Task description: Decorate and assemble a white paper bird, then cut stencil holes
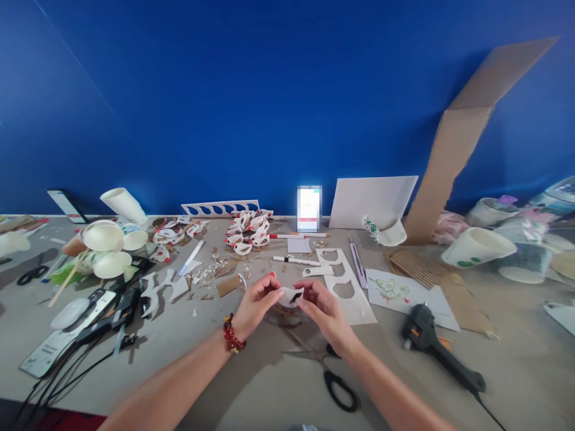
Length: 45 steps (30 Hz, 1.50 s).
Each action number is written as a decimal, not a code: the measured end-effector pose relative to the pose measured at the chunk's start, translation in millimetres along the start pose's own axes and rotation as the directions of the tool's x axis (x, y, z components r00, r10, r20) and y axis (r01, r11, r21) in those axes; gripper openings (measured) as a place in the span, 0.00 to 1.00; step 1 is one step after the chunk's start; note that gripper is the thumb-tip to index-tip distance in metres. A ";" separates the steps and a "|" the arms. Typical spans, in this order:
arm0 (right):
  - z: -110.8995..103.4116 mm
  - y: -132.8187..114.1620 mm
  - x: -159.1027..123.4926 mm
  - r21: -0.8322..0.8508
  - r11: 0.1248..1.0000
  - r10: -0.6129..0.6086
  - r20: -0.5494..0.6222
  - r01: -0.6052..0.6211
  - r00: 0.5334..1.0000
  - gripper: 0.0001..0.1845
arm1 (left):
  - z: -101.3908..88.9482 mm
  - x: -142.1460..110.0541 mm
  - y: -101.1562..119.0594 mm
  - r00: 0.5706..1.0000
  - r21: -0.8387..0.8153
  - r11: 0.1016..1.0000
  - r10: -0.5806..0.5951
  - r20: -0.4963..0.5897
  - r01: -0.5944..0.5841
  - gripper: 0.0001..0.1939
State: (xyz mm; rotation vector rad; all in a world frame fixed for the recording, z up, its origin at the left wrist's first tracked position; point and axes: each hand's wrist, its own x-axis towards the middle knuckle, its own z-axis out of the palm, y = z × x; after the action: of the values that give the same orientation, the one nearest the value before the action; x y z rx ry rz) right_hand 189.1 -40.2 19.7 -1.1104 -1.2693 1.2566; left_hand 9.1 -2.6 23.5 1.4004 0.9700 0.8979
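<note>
Between my two hands is a small white paper cutout [291, 297] with a black mark on it. My left hand [257, 304] pinches its left end, with a bit of red at the fingertips. The right end is pinched by my right hand [324, 306]. Below them lie scissors [332, 374] with black handles, partly hidden by my right wrist. A pile of similar white cutouts [248, 232] with red tips and black marks sits farther back. White sheet scraps with cut-out holes [348, 290] lie just beyond my right hand.
At right are a black glue gun [433, 341] with its cord, a drawing of a bird [395, 290], a utility knife [358, 263] and paper cups [478, 246]. At left are more cups [105, 235], cables and a phone [45, 353]. A marker [296, 261] lies behind my hands.
</note>
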 end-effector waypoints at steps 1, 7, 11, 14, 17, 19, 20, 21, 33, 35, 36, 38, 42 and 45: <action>0.2 0.8 0.0 0.001 1.000 0.004 0.009 -0.004 1.000 0.15 | 0.3 -0.1 -0.3 1.000 -0.007 1.000 0.000 -0.003 0.000 0.14; 0.2 12.8 3.1 0.020 1.000 -0.024 -0.010 0.024 1.000 0.09 | 1.1 -0.2 -1.4 1.000 -0.036 0.999 -0.015 -0.021 0.014 0.13; -1.0 17.1 4.2 0.009 1.000 -0.028 -0.007 0.028 1.000 0.07 | 1.4 -0.8 3.5 0.999 -0.057 0.998 -0.039 -0.004 0.038 0.12; -0.7 15.4 4.0 -0.010 1.000 -0.019 -0.001 0.019 1.000 0.06 | 1.6 -0.7 5.6 1.000 -0.039 0.999 -0.030 -0.001 0.030 0.10; -0.6 13.9 4.2 -0.018 1.000 -0.026 0.010 0.026 1.000 0.05 | 1.2 0.5 2.2 0.999 -0.030 0.998 -0.047 0.008 0.047 0.10; -1.6 14.2 4.8 -0.021 0.999 -0.024 0.019 0.025 1.000 0.06 | 0.7 1.8 -1.9 0.998 -0.041 0.997 -0.067 0.005 0.067 0.11; -2.4 14.8 5.2 -0.025 0.999 -0.023 0.024 0.024 0.999 0.07 | 0.4 2.4 -3.8 0.997 -0.052 0.996 -0.077 0.003 0.077 0.11; -3.3 15.4 5.6 -0.030 0.999 -0.022 0.027 0.023 0.999 0.07 | 0.1 3.0 -5.4 0.996 -0.066 0.994 -0.087 0.003 0.087 0.12; -9.0 15.8 8.7 -0.058 0.998 0.010 -0.003 -0.010 1.000 0.13 | -2.4 10.9 -20.9 0.995 -0.146 0.984 -0.101 0.004 0.101 0.10; -9.9 16.8 9.2 -0.070 0.997 0.015 -0.001 -0.015 1.000 0.14 | -3.6 11.7 -22.7 0.995 -0.123 0.988 -0.096 0.010 0.097 0.10; -10.2 17.1 9.5 -0.078 0.997 0.017 0.000 -0.017 1.000 0.14 | -4.2 11.8 -23.1 0.995 -0.115 0.989 -0.096 0.013 0.097 0.10; -10.5 17.0 10.0 -0.095 0.995 0.021 0.003 -0.020 1.000 0.14 | -4.9 11.9 -23.3 0.995 -0.109 0.989 -0.099 0.015 0.101 0.11; -9.9 15.3 11.1 -0.120 0.992 0.023 0.000 -0.023 1.000 0.14 | -4.6 11.8 -22.8 0.995 -0.117 0.989 -0.095 0.006 0.095 0.11; -8.6 14.7 10.7 -0.124 0.992 0.014 0.002 -0.014 1.000 0.15 | -4.1 12.0 -22.2 0.997 -0.106 0.991 -0.077 0.001 0.077 0.10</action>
State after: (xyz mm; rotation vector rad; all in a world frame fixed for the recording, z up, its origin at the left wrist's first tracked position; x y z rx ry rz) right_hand 196.2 -28.2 5.3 -1.2077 -1.3589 1.2037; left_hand 8.4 10.2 1.3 1.2643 0.9587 0.8817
